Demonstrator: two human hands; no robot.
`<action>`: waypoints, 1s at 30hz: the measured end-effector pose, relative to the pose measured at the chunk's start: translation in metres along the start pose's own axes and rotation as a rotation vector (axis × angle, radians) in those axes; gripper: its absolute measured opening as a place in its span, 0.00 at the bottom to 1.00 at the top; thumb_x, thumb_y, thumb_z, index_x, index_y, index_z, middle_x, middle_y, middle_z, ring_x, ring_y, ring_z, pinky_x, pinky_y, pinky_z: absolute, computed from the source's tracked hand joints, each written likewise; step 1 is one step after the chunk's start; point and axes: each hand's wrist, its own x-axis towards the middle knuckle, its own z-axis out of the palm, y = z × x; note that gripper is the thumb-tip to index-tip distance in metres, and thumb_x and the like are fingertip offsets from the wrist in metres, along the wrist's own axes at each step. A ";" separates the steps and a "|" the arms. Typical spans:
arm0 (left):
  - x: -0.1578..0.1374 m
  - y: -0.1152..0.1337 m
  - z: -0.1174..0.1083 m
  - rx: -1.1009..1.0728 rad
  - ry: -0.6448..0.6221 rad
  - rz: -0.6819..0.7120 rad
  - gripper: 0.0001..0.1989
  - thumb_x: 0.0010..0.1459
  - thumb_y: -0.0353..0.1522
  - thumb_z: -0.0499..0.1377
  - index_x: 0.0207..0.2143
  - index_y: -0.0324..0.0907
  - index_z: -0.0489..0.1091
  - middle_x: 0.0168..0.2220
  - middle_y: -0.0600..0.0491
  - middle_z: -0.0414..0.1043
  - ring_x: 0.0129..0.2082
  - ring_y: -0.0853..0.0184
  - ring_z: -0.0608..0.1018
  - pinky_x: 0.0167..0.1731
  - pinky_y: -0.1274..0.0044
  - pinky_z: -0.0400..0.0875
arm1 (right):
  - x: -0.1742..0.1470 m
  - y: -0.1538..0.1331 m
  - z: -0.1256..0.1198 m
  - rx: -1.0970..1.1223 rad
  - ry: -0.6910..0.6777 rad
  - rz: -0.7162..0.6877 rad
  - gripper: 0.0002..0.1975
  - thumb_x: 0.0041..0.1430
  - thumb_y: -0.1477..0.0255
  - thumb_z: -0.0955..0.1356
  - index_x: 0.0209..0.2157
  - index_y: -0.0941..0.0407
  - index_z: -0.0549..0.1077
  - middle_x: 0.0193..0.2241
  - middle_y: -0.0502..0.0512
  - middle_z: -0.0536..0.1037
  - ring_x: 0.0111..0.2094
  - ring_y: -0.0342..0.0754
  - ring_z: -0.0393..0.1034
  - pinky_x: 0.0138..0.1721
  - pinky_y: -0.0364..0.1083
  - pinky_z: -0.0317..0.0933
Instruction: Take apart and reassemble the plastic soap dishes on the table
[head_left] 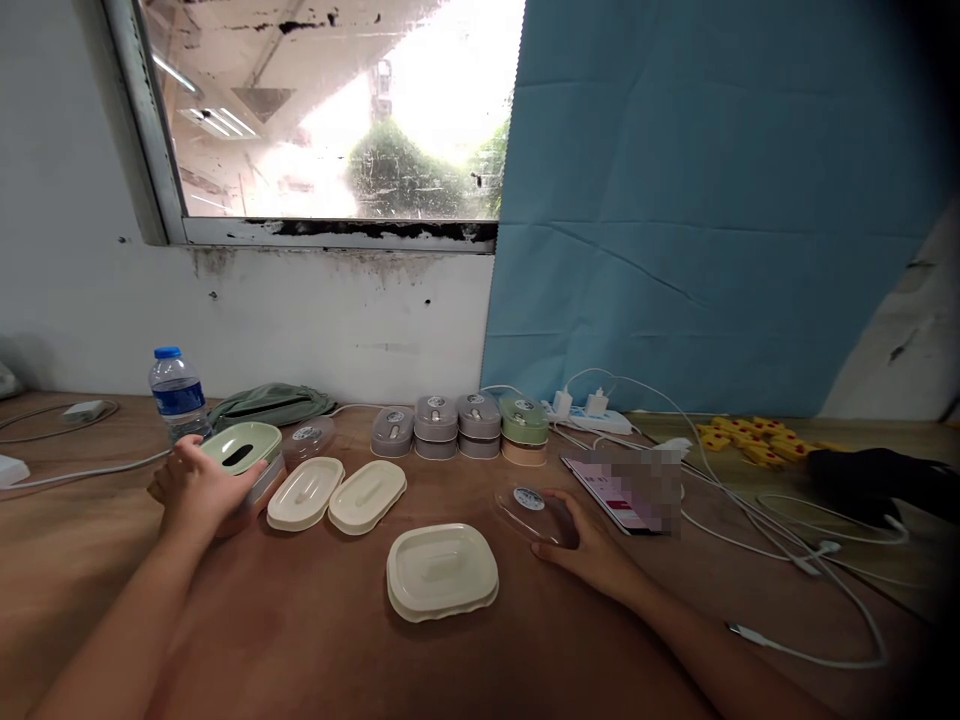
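On the left, my left hand (pixel 196 488) is wrapped round a small stack of boxes with a pale green top piece (pixel 246 443) that has a dark oval slot. My right hand (pixel 589 545) grips the edge of a clear plastic lid (pixel 534 515) with a round label, low over the table or on it; I cannot tell which. Between the hands lie two cream oval pieces (pixel 306 493) side by side, and a larger cream lid-like piece (pixel 442 570) sits nearer to me. Another clear lid (pixel 309 436) lies behind the cream pieces.
Along the wall stand grey lidded boxes (pixel 436 425) and a green-and-peach one (pixel 524 430). A water bottle (pixel 178 392) and green pouch (pixel 270 405) are at the back left. To the right are a phone (pixel 615 495), power strip (pixel 592 420), white cables and yellow pieces (pixel 757 438).
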 end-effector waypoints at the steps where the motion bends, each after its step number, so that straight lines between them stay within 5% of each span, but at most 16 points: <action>1: -0.003 0.006 -0.002 0.008 0.075 -0.011 0.40 0.43 0.49 0.56 0.49 0.32 0.44 0.51 0.31 0.50 0.52 0.38 0.53 0.45 0.52 0.49 | 0.000 -0.001 0.000 0.002 0.001 0.004 0.32 0.41 0.65 0.69 0.50 0.54 0.57 0.52 0.58 0.62 0.54 0.56 0.56 0.52 0.53 0.52; 4: -0.018 0.031 -0.003 -0.140 0.245 0.102 0.38 0.40 0.46 0.60 0.48 0.37 0.46 0.51 0.38 0.52 0.53 0.47 0.57 0.49 0.58 0.53 | 0.000 -0.002 -0.001 0.001 0.008 0.003 0.32 0.42 0.66 0.69 0.50 0.53 0.57 0.52 0.58 0.62 0.54 0.56 0.56 0.52 0.54 0.52; 6: -0.037 0.050 0.001 -0.388 0.183 0.243 0.37 0.40 0.44 0.61 0.47 0.40 0.45 0.52 0.41 0.52 0.53 0.52 0.59 0.50 0.62 0.56 | 0.000 -0.001 0.000 0.000 0.014 -0.003 0.32 0.42 0.65 0.69 0.50 0.54 0.57 0.52 0.58 0.62 0.54 0.56 0.56 0.53 0.54 0.51; 11: -0.102 0.087 0.024 -0.901 -0.534 0.448 0.28 0.48 0.39 0.58 0.43 0.46 0.42 0.50 0.45 0.54 0.51 0.62 0.64 0.49 0.69 0.62 | 0.002 0.003 0.001 0.004 0.023 -0.015 0.32 0.42 0.65 0.69 0.50 0.53 0.56 0.51 0.58 0.63 0.53 0.56 0.57 0.52 0.55 0.52; 15: -0.135 0.095 0.039 -0.792 -0.800 0.554 0.34 0.42 0.39 0.62 0.45 0.45 0.43 0.51 0.44 0.51 0.53 0.58 0.61 0.51 0.66 0.59 | -0.003 -0.004 -0.001 -0.044 0.148 -0.144 0.30 0.43 0.65 0.69 0.49 0.52 0.58 0.52 0.58 0.60 0.55 0.57 0.53 0.54 0.56 0.49; 18: -0.138 0.094 0.045 -0.728 -0.822 0.588 0.36 0.41 0.39 0.63 0.47 0.45 0.44 0.51 0.44 0.50 0.53 0.57 0.59 0.51 0.63 0.58 | -0.014 -0.020 0.004 -0.029 0.160 -0.359 0.25 0.46 0.67 0.67 0.48 0.52 0.60 0.54 0.58 0.56 0.57 0.56 0.49 0.55 0.55 0.47; 22: -0.134 0.091 0.047 -0.705 -0.802 0.606 0.35 0.41 0.40 0.63 0.47 0.45 0.46 0.51 0.45 0.52 0.53 0.56 0.59 0.51 0.63 0.57 | -0.026 -0.046 0.020 0.038 -0.157 -0.531 0.26 0.45 0.69 0.68 0.48 0.51 0.61 0.55 0.58 0.56 0.57 0.56 0.49 0.55 0.54 0.49; 26: -0.132 0.091 0.046 -0.670 -0.796 0.616 0.36 0.39 0.41 0.63 0.48 0.44 0.49 0.51 0.45 0.54 0.51 0.57 0.61 0.50 0.65 0.59 | -0.019 -0.058 0.035 0.078 -0.272 -0.544 0.34 0.41 0.67 0.71 0.51 0.52 0.58 0.57 0.59 0.52 0.57 0.56 0.48 0.55 0.53 0.47; 30: -0.129 0.090 0.045 -0.655 -0.826 0.593 0.36 0.39 0.43 0.63 0.48 0.45 0.49 0.51 0.46 0.54 0.51 0.58 0.61 0.49 0.66 0.60 | -0.007 -0.057 0.037 0.158 -0.353 -0.492 0.37 0.39 0.64 0.72 0.52 0.52 0.57 0.53 0.58 0.59 0.53 0.56 0.55 0.52 0.52 0.51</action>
